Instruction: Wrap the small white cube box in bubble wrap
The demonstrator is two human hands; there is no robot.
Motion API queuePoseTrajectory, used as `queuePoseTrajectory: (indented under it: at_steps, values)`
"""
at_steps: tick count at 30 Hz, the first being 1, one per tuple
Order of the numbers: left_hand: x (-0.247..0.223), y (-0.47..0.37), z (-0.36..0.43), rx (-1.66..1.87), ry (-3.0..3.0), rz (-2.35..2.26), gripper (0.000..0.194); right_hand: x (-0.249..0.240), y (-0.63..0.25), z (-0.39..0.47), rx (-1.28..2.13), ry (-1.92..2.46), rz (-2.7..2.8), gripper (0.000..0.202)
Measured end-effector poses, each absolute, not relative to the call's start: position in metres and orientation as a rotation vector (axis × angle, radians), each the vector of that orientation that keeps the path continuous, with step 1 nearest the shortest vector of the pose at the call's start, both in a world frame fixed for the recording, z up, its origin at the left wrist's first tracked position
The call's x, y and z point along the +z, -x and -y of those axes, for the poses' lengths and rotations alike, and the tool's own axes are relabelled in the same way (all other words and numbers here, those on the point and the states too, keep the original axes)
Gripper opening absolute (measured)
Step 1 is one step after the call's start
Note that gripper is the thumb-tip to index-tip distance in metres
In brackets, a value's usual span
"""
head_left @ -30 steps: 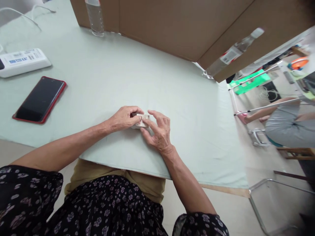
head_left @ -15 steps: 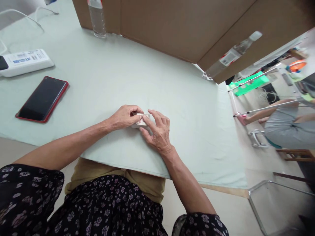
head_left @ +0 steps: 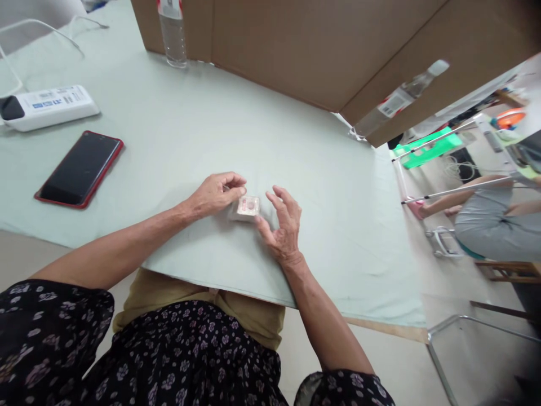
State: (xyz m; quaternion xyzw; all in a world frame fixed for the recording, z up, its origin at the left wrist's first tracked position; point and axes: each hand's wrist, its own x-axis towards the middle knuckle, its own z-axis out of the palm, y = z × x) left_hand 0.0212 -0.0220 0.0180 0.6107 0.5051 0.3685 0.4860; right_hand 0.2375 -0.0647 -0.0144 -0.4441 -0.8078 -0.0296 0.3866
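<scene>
A small squarish box (head_left: 248,206), pale with red markings on its top, lies on the pale green cloth near the front edge of the table. To its left, my left hand (head_left: 214,194) has its thumb at the box's upper left corner. The fingers curve above the thumb with a gap between, and I see no firm grip. My right hand (head_left: 284,225) is on the other side, fingers spread, its thumb tip close to the box's lower right corner. Whether that thumb touches the box is hard to tell.
A red-cased phone (head_left: 80,169) and a white power-bank-like device (head_left: 51,107) with a cable lie at left. Behind stand a cardboard panel (head_left: 287,51) and two plastic bottles (head_left: 173,39). Off the table's right side are a metal-framed chair (head_left: 439,361) and another person (head_left: 499,220).
My right hand has lifted off the box and opened, moving slightly right. My left thumb has drawn back from the box's top, so more of its printed face shows.
</scene>
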Motion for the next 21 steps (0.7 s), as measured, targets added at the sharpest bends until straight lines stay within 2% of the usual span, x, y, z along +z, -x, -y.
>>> queuePoseTrajectory:
  at_steps: [4, 8, 17, 21]
  values:
    - [0.0207, -0.0146, 0.0174, 1.028, -1.463, -1.323, 0.032, -0.0132, -0.2404, 0.0647, -0.046, 1.156, 2.015, 0.047]
    - [0.0231, -0.013, 0.0167, 0.981, -1.477, -1.376, 0.026, -0.0127, -0.2366, 0.0666, -0.032, 1.125, 2.049, 0.049]
    - [0.0215, -0.011, 0.0149, 0.968, -1.481, -1.399, 0.026, -0.0131, -0.2354, 0.0682, -0.084, 1.101, 2.148, 0.056]
    - [0.022, -0.0111, 0.0153, 0.94, -1.492, -1.397, 0.026, -0.0151, -0.2333, 0.0675, -0.077, 1.103, 2.245, 0.048]
